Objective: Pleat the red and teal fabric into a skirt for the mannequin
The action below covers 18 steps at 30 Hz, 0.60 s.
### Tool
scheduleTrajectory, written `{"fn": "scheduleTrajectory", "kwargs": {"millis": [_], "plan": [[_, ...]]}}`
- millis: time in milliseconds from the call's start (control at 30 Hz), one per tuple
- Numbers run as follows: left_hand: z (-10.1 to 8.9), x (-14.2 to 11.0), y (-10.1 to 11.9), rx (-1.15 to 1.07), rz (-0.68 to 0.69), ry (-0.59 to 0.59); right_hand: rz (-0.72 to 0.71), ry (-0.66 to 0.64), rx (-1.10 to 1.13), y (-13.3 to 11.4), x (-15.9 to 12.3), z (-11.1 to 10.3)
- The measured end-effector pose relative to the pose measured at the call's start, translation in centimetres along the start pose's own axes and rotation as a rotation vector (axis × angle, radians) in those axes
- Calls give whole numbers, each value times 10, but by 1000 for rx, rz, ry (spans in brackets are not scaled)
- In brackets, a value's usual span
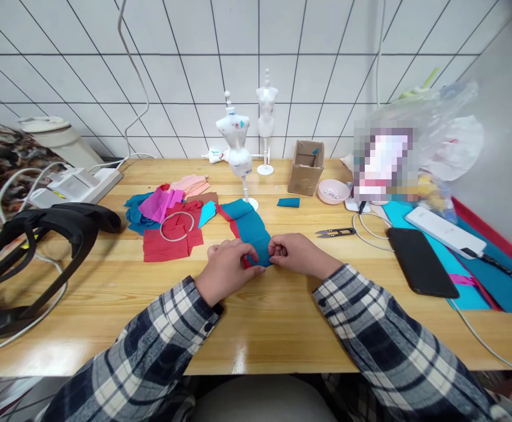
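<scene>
A strip of teal crepe paper (253, 225) with a red layer along its left side lies on the table between my hands. My left hand (229, 264) is closed on the near left corner of the strip, thumb toward the edge. With the fingertips pinched, my right hand (297, 252) grips the strip's right edge. The far end of the strip reaches the base of a small white dress form (238, 143). A small teal piece (288, 202) lies apart, beyond my right hand.
Crumpled coloured paper pieces (163, 205) and a metal ring (177, 226) lie at left, beside a black headset strap (75, 234). Thread snips (337, 232), a pink bowl (334, 191), a cardboard box (306, 168) and a black phone (423, 261) are at right. Cables run across both sides.
</scene>
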<state>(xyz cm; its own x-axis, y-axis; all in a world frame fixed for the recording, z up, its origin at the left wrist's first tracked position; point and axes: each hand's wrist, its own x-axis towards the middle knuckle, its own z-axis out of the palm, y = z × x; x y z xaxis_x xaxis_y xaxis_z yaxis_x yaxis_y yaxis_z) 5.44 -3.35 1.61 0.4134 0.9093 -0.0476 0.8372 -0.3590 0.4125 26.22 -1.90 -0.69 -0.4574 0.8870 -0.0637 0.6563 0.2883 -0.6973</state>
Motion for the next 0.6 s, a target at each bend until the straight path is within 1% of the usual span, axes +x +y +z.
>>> {"fn": "scheduleTrajectory", "kwargs": {"millis": [100, 167, 233, 400, 533, 600], "plan": [[-1, -2, 4, 61, 136, 45, -7, -1, -1, -1, 0, 0], [-1, -3, 6, 146, 222, 36, -3, 2, -1, -1, 0, 0], [0, -4, 6, 202, 271, 17, -1, 7, -4, 0, 0, 0], [3, -5, 7, 248, 303, 12, -65, -28, -57, -1, 0, -2], [4, -7, 11, 274, 301, 34, -93, -8, -122, -2, -1, 0], [3, -8, 13, 290, 320, 35, -92, 27, -153, -2, -1, 1]]}}
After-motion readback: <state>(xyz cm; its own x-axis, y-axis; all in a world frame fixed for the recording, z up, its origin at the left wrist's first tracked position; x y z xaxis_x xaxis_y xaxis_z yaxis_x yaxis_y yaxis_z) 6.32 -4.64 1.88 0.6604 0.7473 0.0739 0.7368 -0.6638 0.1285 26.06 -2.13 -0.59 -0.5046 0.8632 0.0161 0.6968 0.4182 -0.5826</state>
